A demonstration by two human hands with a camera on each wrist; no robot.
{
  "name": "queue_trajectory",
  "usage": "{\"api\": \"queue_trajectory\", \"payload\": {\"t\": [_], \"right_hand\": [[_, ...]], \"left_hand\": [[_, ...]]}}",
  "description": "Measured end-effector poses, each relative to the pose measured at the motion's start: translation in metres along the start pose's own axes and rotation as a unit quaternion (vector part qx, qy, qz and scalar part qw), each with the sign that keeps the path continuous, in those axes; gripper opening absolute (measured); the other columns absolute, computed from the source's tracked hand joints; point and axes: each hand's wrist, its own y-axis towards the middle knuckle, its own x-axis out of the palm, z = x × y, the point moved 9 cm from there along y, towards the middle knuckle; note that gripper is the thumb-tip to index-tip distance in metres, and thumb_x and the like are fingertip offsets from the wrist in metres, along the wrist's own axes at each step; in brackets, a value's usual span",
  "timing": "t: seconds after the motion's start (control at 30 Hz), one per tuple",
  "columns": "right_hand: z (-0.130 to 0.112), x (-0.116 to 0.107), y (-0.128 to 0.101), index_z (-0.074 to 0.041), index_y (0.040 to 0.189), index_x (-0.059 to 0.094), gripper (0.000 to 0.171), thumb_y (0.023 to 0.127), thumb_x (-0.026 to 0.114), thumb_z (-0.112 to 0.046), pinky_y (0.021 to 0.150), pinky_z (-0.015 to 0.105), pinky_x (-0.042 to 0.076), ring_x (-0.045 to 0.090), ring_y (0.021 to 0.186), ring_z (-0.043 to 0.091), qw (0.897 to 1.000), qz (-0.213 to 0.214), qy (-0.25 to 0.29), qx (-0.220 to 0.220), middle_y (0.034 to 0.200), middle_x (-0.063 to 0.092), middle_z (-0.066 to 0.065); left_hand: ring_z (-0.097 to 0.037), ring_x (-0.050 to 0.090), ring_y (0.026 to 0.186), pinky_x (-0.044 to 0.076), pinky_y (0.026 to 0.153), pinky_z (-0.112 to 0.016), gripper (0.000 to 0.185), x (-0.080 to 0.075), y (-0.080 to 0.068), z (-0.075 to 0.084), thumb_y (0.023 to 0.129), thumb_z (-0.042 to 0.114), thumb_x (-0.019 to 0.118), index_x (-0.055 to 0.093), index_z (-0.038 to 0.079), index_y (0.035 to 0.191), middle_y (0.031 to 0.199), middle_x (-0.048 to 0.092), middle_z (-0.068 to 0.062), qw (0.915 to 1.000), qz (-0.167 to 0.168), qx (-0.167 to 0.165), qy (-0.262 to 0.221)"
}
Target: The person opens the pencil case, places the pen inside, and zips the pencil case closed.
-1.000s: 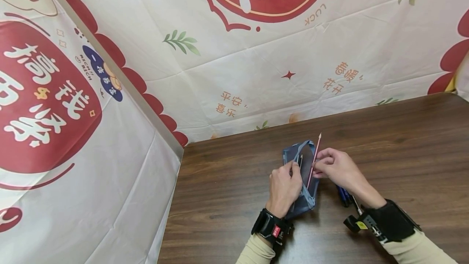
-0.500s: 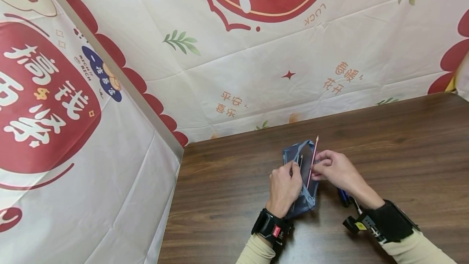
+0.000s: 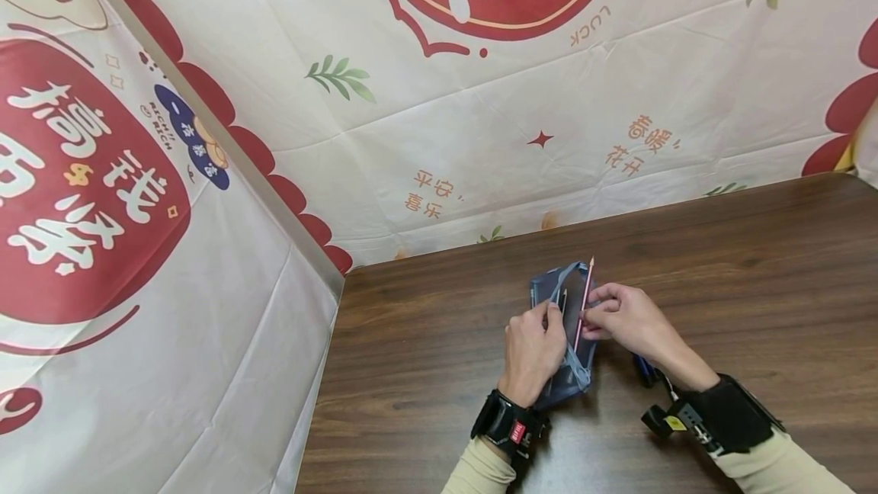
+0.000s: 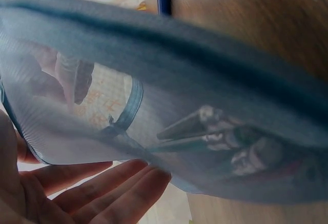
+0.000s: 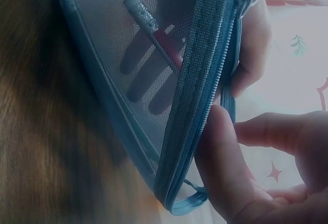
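Note:
A blue mesh pencil pouch lies on the dark wooden table, its zipped mouth pulled open. My left hand grips the pouch's left edge and holds it open. My right hand pinches a pink pencil, tip pointing away, its lower end inside the mouth. A dark pen stands in the pouch. In the right wrist view, the zipper band runs past my right fingers, with pens showing through the mesh. The left wrist view shows pens inside the mesh.
Blue pens lie on the table just under my right wrist. A printed cream and red cloth hangs behind the table and along its left side. The table's left edge drops off beside the pouch.
The pink pencil has slid slightly down and to the left, deeper into the pouch's mouth, with my right hand following. My left hand has kept its hold.

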Motion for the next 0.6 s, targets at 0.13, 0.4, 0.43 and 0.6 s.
{"api": "queue_trajectory", "payload": {"t": [0.13,0.4,0.43,0.6], "right_hand": [[0.0014,0.0009,0.0000,0.018,0.126,0.042,0.040,0.095,0.059,-0.001,0.071,0.031,0.058,0.072,0.077,0.021,1.000,-0.002,-0.004,0.007,0.092,0.072,0.017],[0.0035,0.0040,-0.0003,0.017,0.126,0.042,0.039,0.095,0.059,-0.001,0.070,0.032,0.058,0.073,0.076,0.022,1.000,-0.012,-0.011,0.009,0.090,0.072,0.015],[0.0035,0.0042,-0.0004,0.017,0.126,0.042,0.039,0.095,0.059,-0.001,0.070,0.031,0.058,0.073,0.076,0.022,1.000,-0.013,-0.011,0.008,0.090,0.072,0.015],[0.0038,0.0054,-0.0004,0.018,0.128,0.040,0.041,0.096,0.058,0.000,0.070,0.031,0.058,0.073,0.076,0.023,1.000,-0.021,-0.010,0.007,0.090,0.072,0.016]], "left_hand": [[-0.010,0.054,0.058,0.034,0.048,-0.023,0.039,0.0001,-0.0002,0.0002,0.100,0.030,0.048,0.051,0.023,0.062,0.060,0.054,0.005,1.0000,-0.002,-0.002,0.002],[-0.016,0.065,0.066,0.040,0.052,-0.025,0.037,-0.0007,-0.0007,-0.0001,0.100,0.031,0.048,0.057,0.024,0.066,0.070,0.068,-0.001,0.9999,0.002,-0.002,0.013],[-0.016,0.065,0.066,0.040,0.052,-0.025,0.037,-0.0008,-0.0006,0.0000,0.100,0.032,0.047,0.057,0.024,0.065,0.071,0.068,-0.001,0.9999,0.002,-0.002,0.014],[-0.017,0.067,0.068,0.041,0.053,-0.026,0.037,-0.0004,-0.0001,0.0004,0.101,0.032,0.047,0.058,0.024,0.066,0.073,0.069,-0.002,0.9999,0.000,-0.003,0.016]]}}
